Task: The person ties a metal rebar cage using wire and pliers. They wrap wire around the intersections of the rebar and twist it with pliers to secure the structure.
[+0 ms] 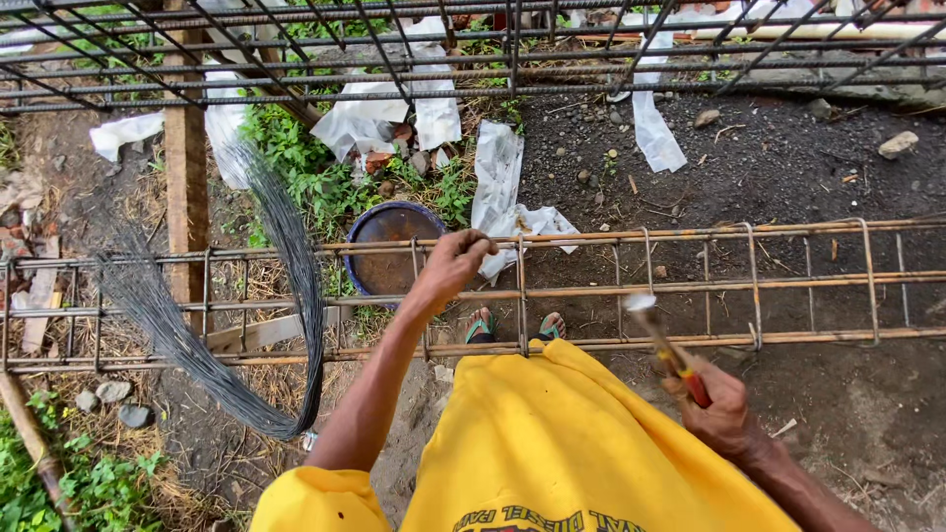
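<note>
A long rusty rebar cage (690,286) lies across in front of me at waist height, with several stirrups along it. My left hand (455,261) reaches out and closes on the cage's top far bar next to a stirrup. At the lower right, my right hand (724,414) grips a red-handled tool (670,355) whose blurred metal tip points up toward the cage. A thick bundle of thin dark tie wire (286,296) hangs looped over the cage at the left.
A round rusty blue-rimmed basin (392,246) sits on the ground beyond the cage. A second rebar mesh (473,49) spans the top. A wooden post (184,167) stands left. Torn white bags (498,177), weeds and stones litter the dark soil. My sandalled feet (512,325) stand beneath.
</note>
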